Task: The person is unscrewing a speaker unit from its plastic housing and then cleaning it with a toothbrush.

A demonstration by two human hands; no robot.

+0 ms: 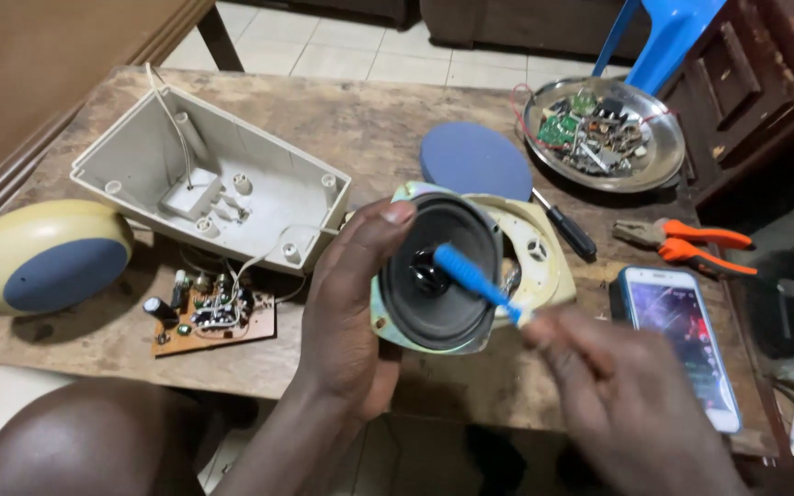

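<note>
My left hand grips a round speaker driver with a black cone and a pale metal rim, held up over the table's near edge. My right hand, blurred, holds a blue toothbrush whose head rests on the middle of the cone. Behind the driver lies a cream speaker front panel with a round opening. A thin white wire runs from the driver toward the open cream plastic housing.
A brown circuit board lies below the housing. A cream and blue speaker sits far left, a blue round grille at centre back. A metal dish of parts, a screwdriver, orange pliers and a phone lie right.
</note>
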